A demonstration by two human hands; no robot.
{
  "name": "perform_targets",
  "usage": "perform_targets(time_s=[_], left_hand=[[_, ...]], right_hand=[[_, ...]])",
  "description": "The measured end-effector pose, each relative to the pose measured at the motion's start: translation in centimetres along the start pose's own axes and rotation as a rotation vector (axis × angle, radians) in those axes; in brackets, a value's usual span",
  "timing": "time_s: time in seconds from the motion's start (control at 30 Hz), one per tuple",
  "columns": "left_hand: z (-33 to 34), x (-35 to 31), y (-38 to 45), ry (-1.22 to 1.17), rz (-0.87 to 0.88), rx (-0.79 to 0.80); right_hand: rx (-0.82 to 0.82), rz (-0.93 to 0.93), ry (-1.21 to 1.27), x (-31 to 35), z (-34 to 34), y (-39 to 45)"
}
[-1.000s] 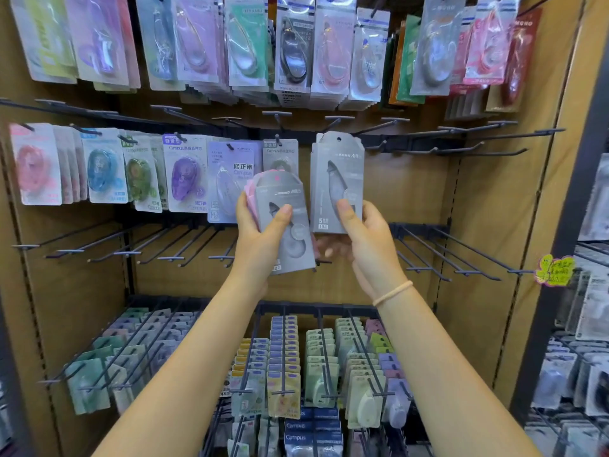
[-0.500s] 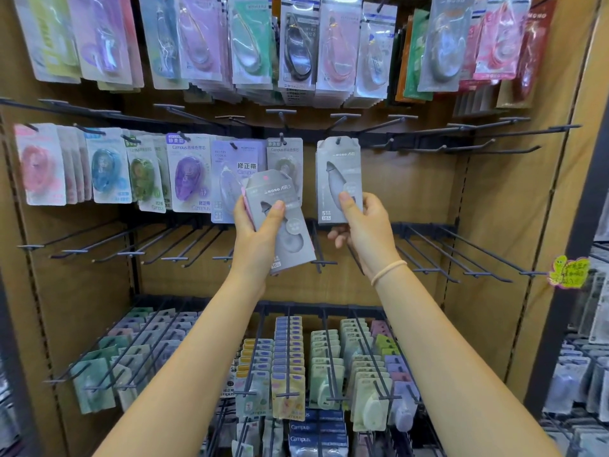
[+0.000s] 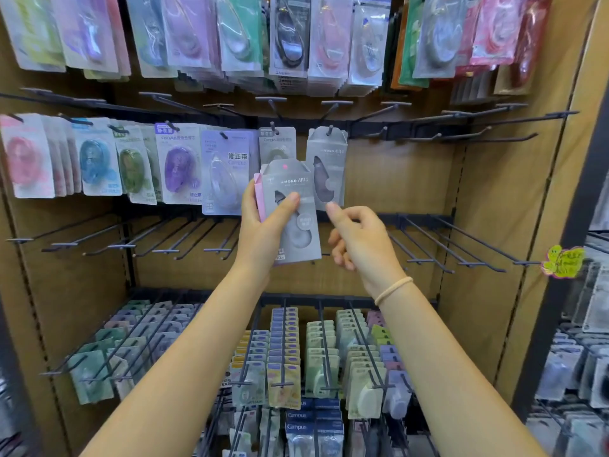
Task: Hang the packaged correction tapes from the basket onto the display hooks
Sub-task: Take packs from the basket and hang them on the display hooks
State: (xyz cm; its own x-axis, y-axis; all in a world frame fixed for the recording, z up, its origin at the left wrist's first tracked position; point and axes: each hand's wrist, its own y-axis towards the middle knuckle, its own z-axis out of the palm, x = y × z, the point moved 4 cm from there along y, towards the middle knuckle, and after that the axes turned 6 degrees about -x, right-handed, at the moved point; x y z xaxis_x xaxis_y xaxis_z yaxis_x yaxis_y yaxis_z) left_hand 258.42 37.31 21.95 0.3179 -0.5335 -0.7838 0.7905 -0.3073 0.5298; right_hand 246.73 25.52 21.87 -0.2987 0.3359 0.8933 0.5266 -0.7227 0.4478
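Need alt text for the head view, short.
A left hand grips a stack of grey and pink packaged correction tapes before a store hook display, while the empty right hand hovers just below a grey packaged correction tape hanging on a dark metal hook.

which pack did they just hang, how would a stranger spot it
Look at the middle row of hooks on the wooden display wall. The grey correction tape pack hangs there, right of the Campus packs. It is that row's rightmost, with bare hooks beyond.
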Motion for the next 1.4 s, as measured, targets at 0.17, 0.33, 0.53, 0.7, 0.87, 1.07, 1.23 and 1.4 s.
perform_targets(time_s=[0.17,0.33,0.53,0.7,0.87,1.07,1.23,1.4], left_hand=[[1.4,-0.2,0.2,-0.016,-0.025,-0.006],[1.7,-0.7,0.3,-0.027,-0.152,0.045],[0.5,-0.1,0.4,0.04,-0.142,0.018],[-1.1,0.7,0.4,0.11,-0.104,-0.063],[-2.2,0.7,0.6,0.122,-0.09,-0.135],[-2.4,-0.2,0.4,0.104,-0.069,-0.158],[-2.4,-0.1,0.4,0.114,-0.068,-0.153],[-2.1,0.1,0.3,0.124,-0.083,-0.148]], right_hand=[[0.136,-0.112,-0.121,0.9,0.8,-1.6],[0.129,-0.102,-0.01,1.0,0.5,-1.4],[0.146,-0.052,0.132,1.2,1.1,-1.2],[0.061,-0.088,0.259,2.1,0.8,-0.1],[-0.035,-0.098,0.197,1.9,0.7,1.5],[-0.088,-0.074,0.153,1.1,1.1,2.3],[-0.1,-0.066,0.126,0.8,1.2,2.6],[-0.121,-0.05,0.038,0.7,1.5,3.8]])
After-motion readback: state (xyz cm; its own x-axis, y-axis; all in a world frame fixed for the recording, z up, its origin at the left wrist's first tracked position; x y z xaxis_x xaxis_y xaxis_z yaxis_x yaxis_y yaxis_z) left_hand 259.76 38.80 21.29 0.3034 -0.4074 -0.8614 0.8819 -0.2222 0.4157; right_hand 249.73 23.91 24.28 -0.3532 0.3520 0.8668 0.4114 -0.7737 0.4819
